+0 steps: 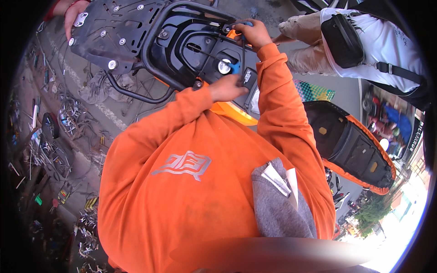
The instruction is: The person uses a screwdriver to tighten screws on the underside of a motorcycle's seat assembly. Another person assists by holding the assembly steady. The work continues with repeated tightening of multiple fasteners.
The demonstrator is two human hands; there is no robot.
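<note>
My right hand [256,34] is closed round a blue-handled tool [246,23] at the far right side of a motorcycle's black tail section [182,52]. A dark bar runs down from beneath that hand. My left hand [226,88] rests over the near side of the tail with its fingers curled. Beside its thumb is a blue piece [235,68], next to a shiny round cap [224,66]; what the fingers hold is hidden. A thin rod lies toward the cap. The black tubular rack frame [148,50] surrounds the tail, with a slotted plate [120,36] on its left.
Another person's hand [76,17] touches the plate's far left corner. A person with a black bag [342,40] stands at right. The detached seat [353,141] lies upside down at right. Loose tools and parts [63,150] cover the ground at left.
</note>
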